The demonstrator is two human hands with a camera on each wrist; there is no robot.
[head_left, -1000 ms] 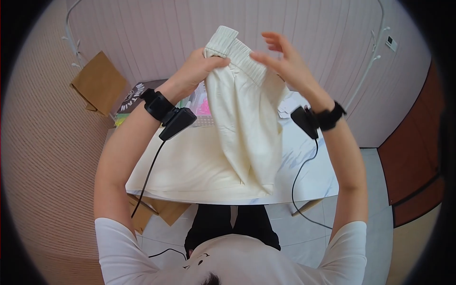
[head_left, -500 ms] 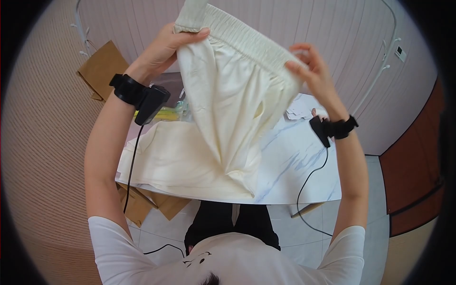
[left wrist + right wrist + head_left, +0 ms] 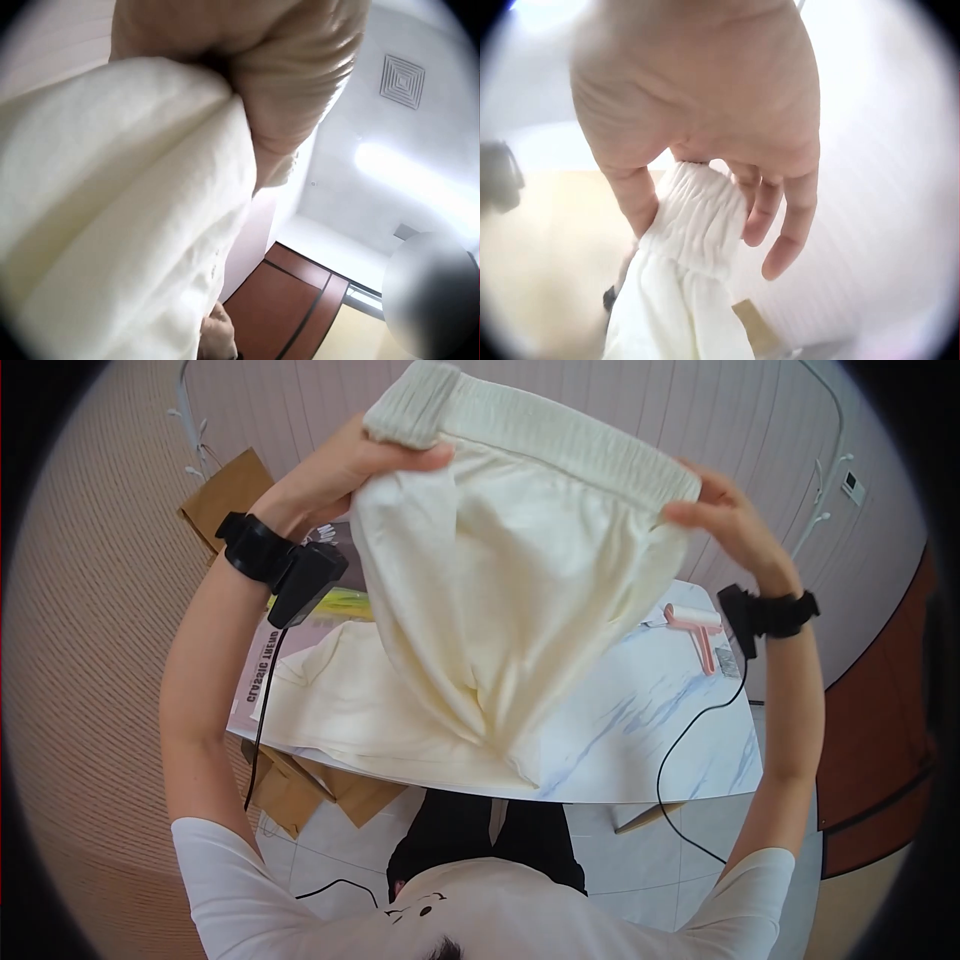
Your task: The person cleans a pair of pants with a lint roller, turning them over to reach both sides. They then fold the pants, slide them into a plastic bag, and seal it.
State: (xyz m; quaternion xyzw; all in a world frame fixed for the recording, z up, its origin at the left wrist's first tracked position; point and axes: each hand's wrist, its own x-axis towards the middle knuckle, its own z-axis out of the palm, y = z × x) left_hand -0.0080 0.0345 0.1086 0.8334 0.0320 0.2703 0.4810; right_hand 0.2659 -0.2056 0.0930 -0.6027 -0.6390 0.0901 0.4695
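A cream garment (image 3: 540,550) with a gathered elastic waistband (image 3: 570,435) hangs spread between both hands, its lower end on the table. The left hand (image 3: 350,465) grips the band's left end, thumb across the front; in the left wrist view that hand (image 3: 247,67) holds the cloth (image 3: 135,210). At the band's other end, the right hand (image 3: 735,525) pinches the corner. The right wrist view shows the hand (image 3: 705,97) with the band (image 3: 697,217) between thumb and fingers, the outer fingers extended. More cream fabric (image 3: 340,690) lies flat beneath.
On the marble-patterned table (image 3: 640,730), a pink lint roller (image 3: 695,630) lies at the right. Yellow-green packaging (image 3: 345,605) and a printed sheet (image 3: 262,670) are at the left. A brown paper bag (image 3: 225,495) stands behind. Wrist-camera cables hang beside both arms.
The hands have moved apart, the right one farther right, and the waistband has gone from bunched to stretched wide. The right hand now pinches its end. The lint roller has come into fuller view.
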